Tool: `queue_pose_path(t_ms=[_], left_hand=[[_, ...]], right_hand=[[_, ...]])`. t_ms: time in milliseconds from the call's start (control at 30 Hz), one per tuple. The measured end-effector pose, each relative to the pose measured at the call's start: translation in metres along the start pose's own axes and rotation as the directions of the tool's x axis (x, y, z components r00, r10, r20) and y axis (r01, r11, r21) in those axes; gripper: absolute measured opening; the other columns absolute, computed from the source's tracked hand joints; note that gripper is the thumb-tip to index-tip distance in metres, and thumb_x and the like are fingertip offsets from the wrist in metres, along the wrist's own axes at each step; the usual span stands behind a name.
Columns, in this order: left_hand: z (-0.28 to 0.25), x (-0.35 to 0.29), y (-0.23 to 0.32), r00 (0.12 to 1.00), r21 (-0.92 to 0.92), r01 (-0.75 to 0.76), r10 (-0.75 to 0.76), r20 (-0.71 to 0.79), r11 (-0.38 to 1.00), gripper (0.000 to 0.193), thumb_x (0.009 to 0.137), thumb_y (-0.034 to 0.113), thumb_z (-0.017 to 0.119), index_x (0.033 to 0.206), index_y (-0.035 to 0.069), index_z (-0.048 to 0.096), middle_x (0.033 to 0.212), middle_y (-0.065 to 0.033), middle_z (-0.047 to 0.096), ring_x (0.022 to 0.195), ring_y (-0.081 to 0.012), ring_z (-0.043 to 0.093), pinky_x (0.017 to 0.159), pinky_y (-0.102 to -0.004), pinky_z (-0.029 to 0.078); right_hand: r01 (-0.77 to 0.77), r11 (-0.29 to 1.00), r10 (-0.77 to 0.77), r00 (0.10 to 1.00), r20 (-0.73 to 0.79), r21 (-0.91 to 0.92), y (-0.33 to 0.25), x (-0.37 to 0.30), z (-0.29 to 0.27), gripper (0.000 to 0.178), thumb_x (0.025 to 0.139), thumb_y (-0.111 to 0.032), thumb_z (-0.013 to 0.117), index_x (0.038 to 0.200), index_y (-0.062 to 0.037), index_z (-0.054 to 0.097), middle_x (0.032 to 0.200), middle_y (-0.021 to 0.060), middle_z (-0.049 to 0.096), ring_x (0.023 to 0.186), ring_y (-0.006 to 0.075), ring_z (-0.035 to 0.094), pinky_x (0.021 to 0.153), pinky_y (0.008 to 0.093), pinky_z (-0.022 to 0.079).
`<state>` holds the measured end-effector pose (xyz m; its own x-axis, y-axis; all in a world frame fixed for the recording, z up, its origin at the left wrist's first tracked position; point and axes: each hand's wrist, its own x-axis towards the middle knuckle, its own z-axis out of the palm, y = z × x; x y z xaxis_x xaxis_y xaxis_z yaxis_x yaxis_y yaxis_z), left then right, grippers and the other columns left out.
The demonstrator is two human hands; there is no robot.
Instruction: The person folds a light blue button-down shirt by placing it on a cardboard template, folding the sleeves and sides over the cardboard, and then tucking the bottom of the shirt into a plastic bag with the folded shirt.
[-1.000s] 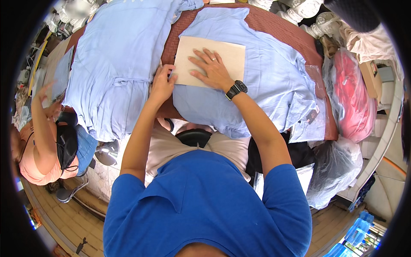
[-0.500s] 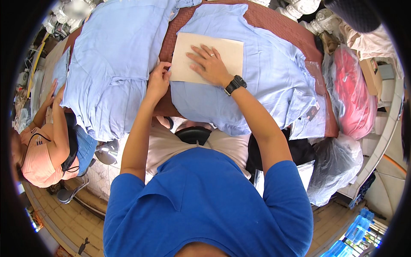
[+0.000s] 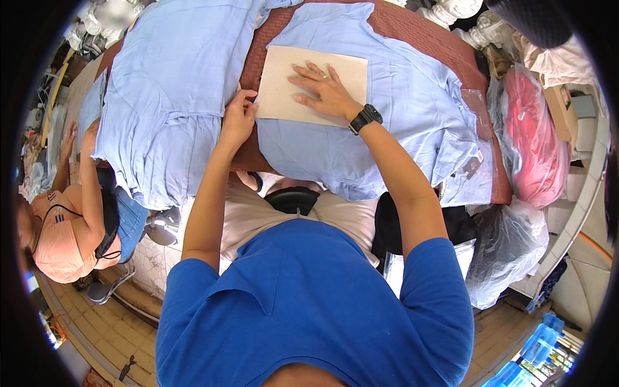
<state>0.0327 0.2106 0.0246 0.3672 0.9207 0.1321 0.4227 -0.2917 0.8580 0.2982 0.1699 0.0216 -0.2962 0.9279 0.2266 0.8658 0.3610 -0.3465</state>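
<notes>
A beige sheet of cardboard (image 3: 277, 74) lies flat on a light blue garment (image 3: 412, 116), which is spread over a brown-covered table (image 3: 253, 155). My right hand (image 3: 327, 92), with a black watch on its wrist, presses on the cardboard with fingers stretched and spread. Beside the sheet's left edge, my left hand (image 3: 239, 117) is closed in a pinch. A small bluish bit shows at its fingertips, but I cannot make out what it holds. More light blue cloth (image 3: 167, 77) lies piled just left of that hand.
A co-worker in a peach shirt (image 3: 61, 229) sits at the far left with hands at the table. On the right stand plastic-wrapped red goods (image 3: 532, 135), a clear bag (image 3: 506, 258) and a cardboard box (image 3: 560, 115). White carved legs (image 3: 451, 9) show beyond the table.
My right hand has slid to the right across the cardboard, its fingers changing their spread. The sheet has shifted up slightly. My left hand stays nearly in place.
</notes>
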Motion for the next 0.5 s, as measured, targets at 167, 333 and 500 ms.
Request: queue_pose_path(t_ms=[167, 333, 500], left_hand=[[0.001, -0.005, 0.006, 0.995, 0.199, -0.080, 0.089, -0.040, 0.977, 0.030, 0.085, -0.005, 0.061, 0.115, 0.002, 0.058, 0.097, -0.0171, 0.061, 0.083, -0.0285, 0.061, 0.075, -0.0396, 0.049], [0.021, 0.001, 0.037, 0.913, 0.439, -0.359, 0.408, -0.018, 0.824, 0.040, 0.080, -0.011, 0.056, 0.118, 0.002, 0.057, 0.121, -0.0196, 0.054, 0.112, -0.0367, 0.054, 0.094, -0.0423, 0.045], [0.044, 0.027, 0.042, 0.869, 0.160, -0.487, 0.457, 0.190, 0.859, 0.048, 0.086, -0.008, 0.052, 0.132, 0.004, 0.051, 0.132, -0.0168, 0.052, 0.124, -0.0370, 0.049, 0.103, -0.0426, 0.041]], right_hand=[[0.012, 1.000, -0.013, 0.999, -0.031, -0.024, 0.000, -0.003, 0.000, 0.052, 0.095, -0.055, 0.051, 0.139, -0.0291, 0.053, 0.158, -0.0028, 0.033, 0.149, 0.0259, 0.021, 0.119, 0.0584, 0.010], [0.011, 0.998, -0.013, 0.999, -0.041, -0.060, -0.001, -0.005, 0.001, 0.052, 0.095, -0.055, 0.051, 0.139, -0.0281, 0.053, 0.159, -0.0030, 0.031, 0.148, 0.0254, 0.022, 0.119, 0.0567, 0.010], [-0.012, 0.999, 0.011, 1.000, -0.021, -0.032, 0.000, -0.002, 0.001, 0.062, 0.093, -0.054, 0.054, 0.146, -0.0234, 0.043, 0.158, -0.0019, 0.033, 0.148, 0.0269, 0.023, 0.119, 0.0558, 0.009]])
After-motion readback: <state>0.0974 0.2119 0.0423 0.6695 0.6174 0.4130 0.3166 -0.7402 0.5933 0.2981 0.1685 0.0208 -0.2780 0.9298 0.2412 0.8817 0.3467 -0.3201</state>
